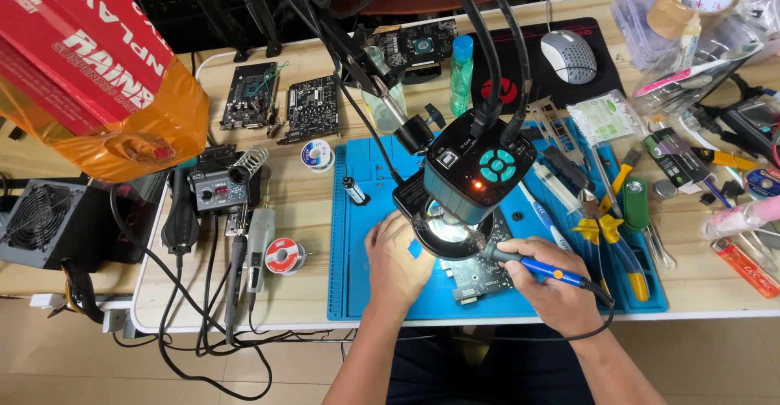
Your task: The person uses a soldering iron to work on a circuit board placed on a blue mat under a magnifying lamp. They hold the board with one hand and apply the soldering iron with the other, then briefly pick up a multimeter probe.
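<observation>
My right hand [551,290] grips a blue-handled soldering iron [532,265], whose tip points left under the lit ring of a black microscope camera [470,173]. A grey circuit board [479,273] lies on the blue work mat [361,267] beneath that camera, partly hidden by it. My left hand [396,265] rests on the mat at the board's left edge, fingers curled against it; whether it pinches anything is hidden.
Yellow-handled pliers [605,230] and tweezers lie on the mat's right side. A solder spool [284,255], a soldering station [218,187] and cables sit left. Two more circuit boards [280,100], a green bottle [461,72] and a mouse [569,56] lie at the back.
</observation>
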